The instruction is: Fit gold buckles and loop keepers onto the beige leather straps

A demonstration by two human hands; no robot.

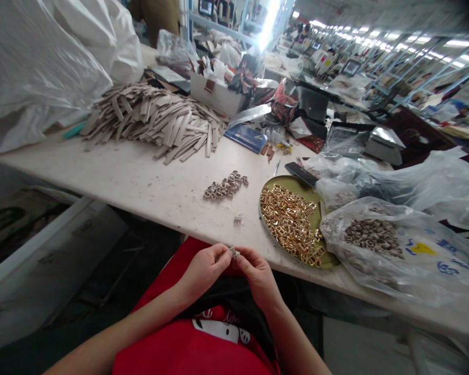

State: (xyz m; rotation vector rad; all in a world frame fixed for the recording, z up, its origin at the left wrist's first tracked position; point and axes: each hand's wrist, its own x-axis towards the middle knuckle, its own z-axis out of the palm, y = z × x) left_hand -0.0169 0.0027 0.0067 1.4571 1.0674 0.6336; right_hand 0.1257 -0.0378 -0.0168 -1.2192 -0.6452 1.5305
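Just off the table's front edge, my left hand (206, 266) and my right hand (260, 277) meet, fingertips pinched on one small grey-beige piece (233, 252). Its exact shape is mostly hidden by the fingers. On the tabletop ahead lies a small pile of grey-beige loops (224, 187), like short rolled bands. Between that pile and my hands is a separate small grey piece (237, 221). To the right, a round olive-gold tray (328, 260) holds many shiny gold buckles (291, 221).
Beyond the loops is a large heap of grey-beige strips (152, 120). A clear plastic bag (422, 271) of loops sits right of the tray. A phone (300, 173), a pen (276, 167) and a blue booklet (245, 138) lie farther back. White sheeting (54, 57) hangs at left.
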